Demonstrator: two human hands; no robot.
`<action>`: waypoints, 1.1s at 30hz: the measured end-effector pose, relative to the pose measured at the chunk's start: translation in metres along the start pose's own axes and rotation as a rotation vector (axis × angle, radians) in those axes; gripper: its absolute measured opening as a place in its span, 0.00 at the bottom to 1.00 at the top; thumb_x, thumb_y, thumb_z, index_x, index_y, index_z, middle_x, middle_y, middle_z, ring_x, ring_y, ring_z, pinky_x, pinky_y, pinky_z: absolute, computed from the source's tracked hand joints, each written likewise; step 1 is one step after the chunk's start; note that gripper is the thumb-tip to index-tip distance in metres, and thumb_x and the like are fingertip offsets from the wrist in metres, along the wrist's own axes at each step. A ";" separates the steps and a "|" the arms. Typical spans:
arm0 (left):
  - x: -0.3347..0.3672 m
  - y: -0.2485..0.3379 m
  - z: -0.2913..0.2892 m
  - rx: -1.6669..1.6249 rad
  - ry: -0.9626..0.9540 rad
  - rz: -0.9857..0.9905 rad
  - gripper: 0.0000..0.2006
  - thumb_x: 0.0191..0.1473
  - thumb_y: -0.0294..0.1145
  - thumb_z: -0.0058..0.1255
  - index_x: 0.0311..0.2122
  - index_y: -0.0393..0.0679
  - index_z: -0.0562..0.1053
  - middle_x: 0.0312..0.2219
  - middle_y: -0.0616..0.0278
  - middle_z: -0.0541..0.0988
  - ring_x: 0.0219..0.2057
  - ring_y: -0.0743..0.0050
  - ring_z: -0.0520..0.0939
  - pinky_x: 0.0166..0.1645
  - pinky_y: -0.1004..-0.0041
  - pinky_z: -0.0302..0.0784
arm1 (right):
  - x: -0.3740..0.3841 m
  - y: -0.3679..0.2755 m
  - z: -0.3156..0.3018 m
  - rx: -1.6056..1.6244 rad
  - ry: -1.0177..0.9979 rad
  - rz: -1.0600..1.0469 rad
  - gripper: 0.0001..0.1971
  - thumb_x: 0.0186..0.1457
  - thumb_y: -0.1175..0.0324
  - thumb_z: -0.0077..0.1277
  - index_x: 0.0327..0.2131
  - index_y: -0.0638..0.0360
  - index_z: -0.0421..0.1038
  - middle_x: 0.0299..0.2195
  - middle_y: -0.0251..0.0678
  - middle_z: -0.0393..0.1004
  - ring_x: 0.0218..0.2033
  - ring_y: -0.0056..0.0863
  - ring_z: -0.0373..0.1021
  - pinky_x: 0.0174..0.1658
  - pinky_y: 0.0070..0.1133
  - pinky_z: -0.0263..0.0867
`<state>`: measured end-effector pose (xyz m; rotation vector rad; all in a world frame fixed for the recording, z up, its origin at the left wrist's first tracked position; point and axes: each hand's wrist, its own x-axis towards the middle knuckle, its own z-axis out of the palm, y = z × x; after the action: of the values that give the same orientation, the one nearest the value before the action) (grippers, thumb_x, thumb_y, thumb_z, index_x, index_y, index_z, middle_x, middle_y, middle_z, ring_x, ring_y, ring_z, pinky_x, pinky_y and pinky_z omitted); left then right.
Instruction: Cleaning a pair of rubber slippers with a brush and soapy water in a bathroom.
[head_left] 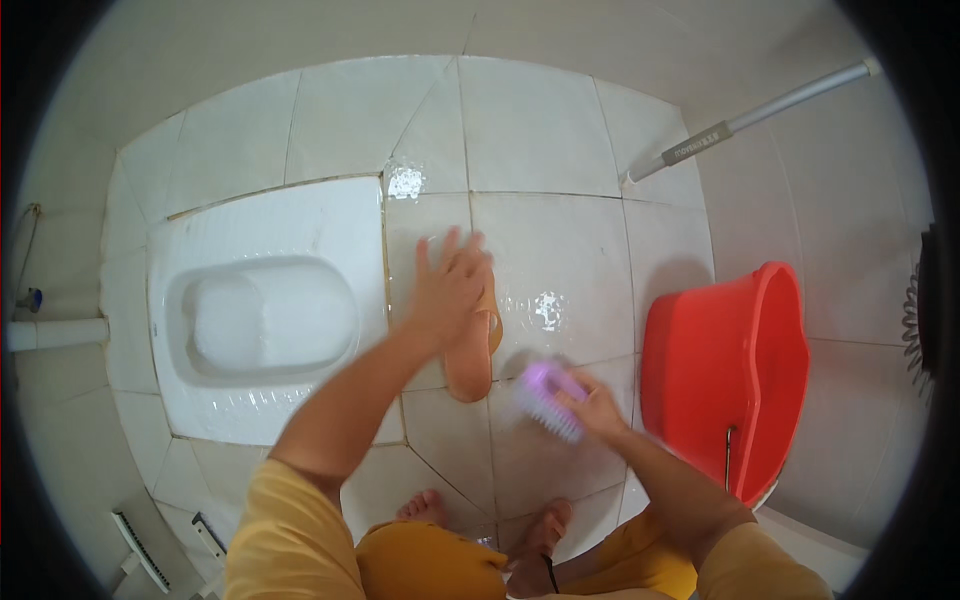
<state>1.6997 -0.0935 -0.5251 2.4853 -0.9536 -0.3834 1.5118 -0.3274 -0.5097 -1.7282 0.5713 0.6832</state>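
The right hand (598, 408) is gripping the handle of a purple brush (548, 392), its bristles showing blurred. The left hand (447, 290) is holding its fingers spread over an orange slipper (468, 372), hiding one end; whether they are touching, one cannot tell. The slipper is lying on the wet tiled floor (560, 235), beside the squat toilet's (365, 220) right edge. Near the floor's right edge, a red bucket (695, 365) is sitting.

Purple brush (548, 398) in right grip (598, 408), left grip (448, 290) at orange slipper (468, 368) on tiles (560, 240)
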 end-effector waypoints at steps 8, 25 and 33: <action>-0.083 0.025 0.089 -0.124 0.337 -0.032 0.19 0.48 0.30 0.53 0.47 0.35 0.70 0.57 0.50 0.63 0.60 0.42 0.57 0.61 0.49 0.54 | 0.079 -0.109 0.030 -0.256 0.270 -0.543 0.31 0.47 0.66 0.59 0.57 0.48 0.62 0.40 0.40 0.74 0.46 0.33 0.70 0.48 0.28 0.67; -0.081 0.007 0.060 -0.221 0.141 0.133 0.27 0.35 0.31 0.55 0.48 0.43 0.70 0.51 0.59 0.68 0.56 0.56 0.65 0.60 0.56 0.60 | 0.121 -0.085 -0.012 -0.652 0.252 -0.398 0.24 0.45 0.64 0.60 0.48 0.51 0.69 0.44 0.39 0.73 0.41 0.37 0.73 0.44 0.29 0.70; -0.078 0.007 0.060 -0.253 0.228 0.160 0.24 0.34 0.29 0.54 0.44 0.42 0.72 0.48 0.62 0.71 0.54 0.57 0.68 0.58 0.57 0.63 | 0.104 -0.072 -0.046 -0.572 0.350 -0.306 0.23 0.46 0.61 0.61 0.47 0.53 0.71 0.46 0.43 0.72 0.43 0.39 0.72 0.46 0.29 0.69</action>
<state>1.6150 -0.0627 -0.5655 2.1538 -0.9387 -0.1525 1.6421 -0.3569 -0.5243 -2.4374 0.3462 0.3383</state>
